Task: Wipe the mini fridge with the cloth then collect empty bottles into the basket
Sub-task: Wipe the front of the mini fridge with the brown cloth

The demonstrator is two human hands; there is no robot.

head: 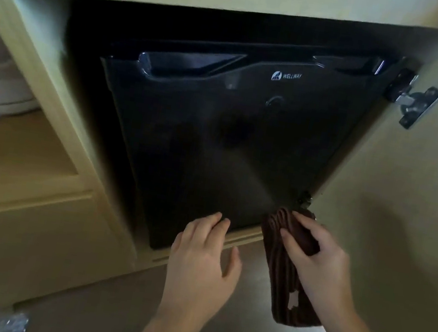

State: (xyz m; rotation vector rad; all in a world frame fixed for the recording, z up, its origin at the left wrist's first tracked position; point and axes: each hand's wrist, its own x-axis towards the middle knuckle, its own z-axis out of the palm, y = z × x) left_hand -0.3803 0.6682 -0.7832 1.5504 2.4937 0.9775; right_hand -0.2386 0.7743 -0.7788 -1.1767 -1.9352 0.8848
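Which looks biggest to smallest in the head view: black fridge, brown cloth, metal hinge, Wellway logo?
1. black fridge
2. brown cloth
3. metal hinge
4. Wellway logo
The brown cloth, nearest the camera, may look oversized.

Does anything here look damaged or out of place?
The brown cloth held in the right hand has a ragged pale patch near its lower end, seemingly a hole or tear. The mini fridge has its door shut; nothing else stands out.

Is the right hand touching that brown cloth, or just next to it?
Touching. The head view shows the fingers of the right hand wrapped over the cloth, holding it by the mini fridge's lower corner.
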